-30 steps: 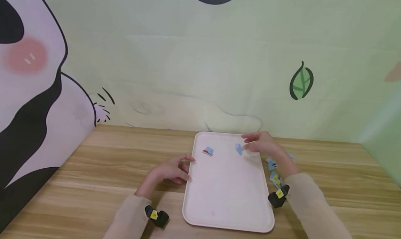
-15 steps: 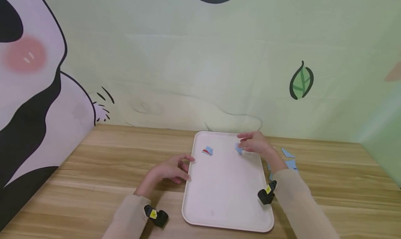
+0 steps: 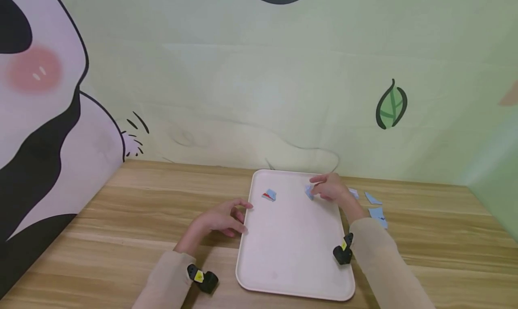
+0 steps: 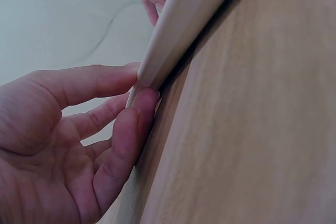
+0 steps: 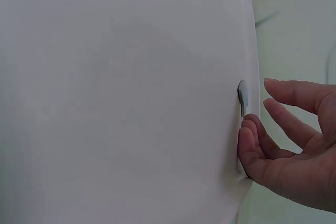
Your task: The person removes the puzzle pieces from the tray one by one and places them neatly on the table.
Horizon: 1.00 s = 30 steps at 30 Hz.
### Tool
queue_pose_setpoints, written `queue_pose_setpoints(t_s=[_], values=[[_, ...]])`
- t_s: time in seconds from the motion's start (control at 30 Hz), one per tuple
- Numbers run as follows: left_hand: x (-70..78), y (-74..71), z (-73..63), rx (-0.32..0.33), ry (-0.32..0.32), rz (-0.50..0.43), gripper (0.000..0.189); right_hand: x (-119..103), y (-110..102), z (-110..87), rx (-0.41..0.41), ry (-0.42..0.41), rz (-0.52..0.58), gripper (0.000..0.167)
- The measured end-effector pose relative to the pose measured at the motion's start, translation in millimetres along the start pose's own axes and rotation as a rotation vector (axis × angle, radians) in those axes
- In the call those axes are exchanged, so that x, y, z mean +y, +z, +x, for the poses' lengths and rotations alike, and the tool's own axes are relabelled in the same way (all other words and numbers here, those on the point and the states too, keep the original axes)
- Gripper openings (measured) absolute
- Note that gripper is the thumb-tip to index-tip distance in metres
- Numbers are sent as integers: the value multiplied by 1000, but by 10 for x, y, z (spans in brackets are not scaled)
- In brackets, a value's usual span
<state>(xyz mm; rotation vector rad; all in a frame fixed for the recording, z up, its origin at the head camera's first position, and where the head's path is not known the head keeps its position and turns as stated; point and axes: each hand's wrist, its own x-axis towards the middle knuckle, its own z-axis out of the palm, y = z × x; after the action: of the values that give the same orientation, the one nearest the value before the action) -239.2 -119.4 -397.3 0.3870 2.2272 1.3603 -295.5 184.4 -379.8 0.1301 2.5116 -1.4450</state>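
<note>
A white tray [image 3: 297, 255] lies on the wooden tabletop. My left hand [image 3: 221, 218] is at its left side, with fingertips and thumb against the rim, as the left wrist view also shows. Near the tray's far right corner, fingertips of my right hand [image 3: 332, 188] touch a light-blue puzzle piece [image 3: 309, 191], partly covered by them. In the right wrist view this piece [image 5: 242, 95] shows nearly edge-on beside the lower fingertips, while two upper digits stand apart from it. A blue puzzle piece with red [image 3: 269, 194] lies farther left on the tray.
More light-blue puzzle pieces lie right of the tray, among them a pointed one [image 3: 372, 198] and another [image 3: 377, 214] beside my right sleeve [image 3: 380, 250]. A pale green printed wall [image 3: 226, 97] rises behind the table's back edge.
My right hand has shifted slightly left, from beside the light-blue piece onto it. The piece stays almost in place. My left hand keeps its position at the rim.
</note>
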Motion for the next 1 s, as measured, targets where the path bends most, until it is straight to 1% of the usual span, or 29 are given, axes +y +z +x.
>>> queue_pose_setpoints(t_s=[0.17,0.27,0.47,0.63,0.77,0.9,1.0], values=[[-6,-1,5,-3,3,-5,57,17,41,17,34,-54,-104,38],[0,0,-1,1,1,-2,57,7,69,6,58,-70,-139,37],[10,6,-7,7,-8,5,57,-15,131,-36,114,-136,-221,38],[9,27,-5,0,1,-6,57,-8,157,-36,152,-138,-251,36],[-2,27,-11,-1,1,-4,56,0,170,-21,157,-150,-281,33],[5,6,-34,1,0,2,56,-9,185,0,161,-181,-322,30],[15,-8,-50,-1,2,2,57,-22,193,6,168,-189,-329,28]])
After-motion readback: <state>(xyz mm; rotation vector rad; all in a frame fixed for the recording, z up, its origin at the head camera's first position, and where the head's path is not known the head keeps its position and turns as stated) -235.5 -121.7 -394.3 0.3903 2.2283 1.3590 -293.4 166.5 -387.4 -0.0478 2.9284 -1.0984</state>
